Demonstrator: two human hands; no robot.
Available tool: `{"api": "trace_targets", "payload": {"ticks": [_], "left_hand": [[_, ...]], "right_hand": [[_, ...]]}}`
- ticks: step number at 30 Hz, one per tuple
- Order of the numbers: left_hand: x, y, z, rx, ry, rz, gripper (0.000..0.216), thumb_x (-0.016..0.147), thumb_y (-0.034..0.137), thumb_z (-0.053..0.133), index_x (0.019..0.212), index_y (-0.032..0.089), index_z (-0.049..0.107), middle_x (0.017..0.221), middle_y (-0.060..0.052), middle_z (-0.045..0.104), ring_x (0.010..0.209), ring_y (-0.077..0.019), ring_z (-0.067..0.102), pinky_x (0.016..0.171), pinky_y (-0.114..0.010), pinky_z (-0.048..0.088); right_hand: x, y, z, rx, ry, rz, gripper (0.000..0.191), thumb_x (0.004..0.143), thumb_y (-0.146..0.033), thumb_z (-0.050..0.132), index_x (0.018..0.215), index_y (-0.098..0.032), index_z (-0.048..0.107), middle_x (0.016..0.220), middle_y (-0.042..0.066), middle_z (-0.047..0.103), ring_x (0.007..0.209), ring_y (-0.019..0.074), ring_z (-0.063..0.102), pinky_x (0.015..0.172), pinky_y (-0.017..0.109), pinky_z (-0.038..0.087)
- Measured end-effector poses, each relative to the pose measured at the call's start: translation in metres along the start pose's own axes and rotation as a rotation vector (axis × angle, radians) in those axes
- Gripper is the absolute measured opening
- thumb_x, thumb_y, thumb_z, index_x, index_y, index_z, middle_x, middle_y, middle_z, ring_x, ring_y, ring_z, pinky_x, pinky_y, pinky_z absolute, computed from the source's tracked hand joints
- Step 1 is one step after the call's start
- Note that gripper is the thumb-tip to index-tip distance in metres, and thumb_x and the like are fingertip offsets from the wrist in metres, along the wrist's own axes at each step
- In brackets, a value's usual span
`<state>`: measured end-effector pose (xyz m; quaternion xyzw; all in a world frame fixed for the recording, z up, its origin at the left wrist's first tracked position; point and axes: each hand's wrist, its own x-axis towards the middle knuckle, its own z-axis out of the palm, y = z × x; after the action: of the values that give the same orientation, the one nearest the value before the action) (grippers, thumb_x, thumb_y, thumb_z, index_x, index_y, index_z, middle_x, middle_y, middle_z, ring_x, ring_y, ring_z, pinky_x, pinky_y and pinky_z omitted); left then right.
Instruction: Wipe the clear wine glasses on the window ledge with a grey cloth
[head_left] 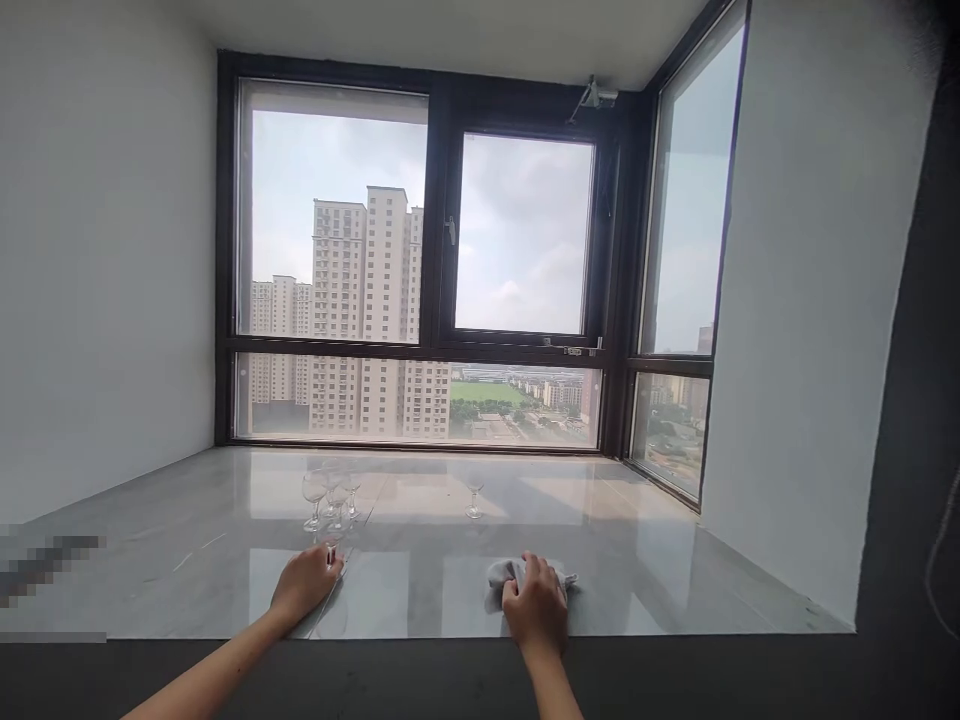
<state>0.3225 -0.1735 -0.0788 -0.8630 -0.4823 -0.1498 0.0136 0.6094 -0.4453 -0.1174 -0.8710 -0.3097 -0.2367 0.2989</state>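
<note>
Daylight through the windows [525,235]; a dim room
The sill [431,600] carries their pale, mirror-like glare; the left wall [97,250] lies in grey shade; the right edge falls nearly black; the glasses [335,492] look faint and soft; pixelation hides a lower-left patch

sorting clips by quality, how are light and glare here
Head view: backlight from the window, lower wall dark; head view: glossy sill reflecting bright patches, clear glasses partly fading into them; head view: pixelation blocking a left-edge patch.
</note>
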Motion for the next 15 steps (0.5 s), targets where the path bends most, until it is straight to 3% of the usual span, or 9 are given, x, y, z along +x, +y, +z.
{"api": "trace_targets", "payload": {"ticks": [15], "left_hand": [[0.0017,-0.0051,0.0031,-0.063,0.001,0.041,0.034,0.093,0.039,0.037,0.079,0.018,0.060,0.087,-0.012,0.071,0.084,-0.0255,0.066,0.070,-0.030,0.039]], "right_hand": [[-0.0010,-0.0042,-0.0084,0.029,-0.022,0.030,0.028,0.081,-0.019,0.049,0.107,-0.017,0.060,0.103,0.010,0.066,0.102,0.0249,0.057,0.087,0.034,0.037]]}}
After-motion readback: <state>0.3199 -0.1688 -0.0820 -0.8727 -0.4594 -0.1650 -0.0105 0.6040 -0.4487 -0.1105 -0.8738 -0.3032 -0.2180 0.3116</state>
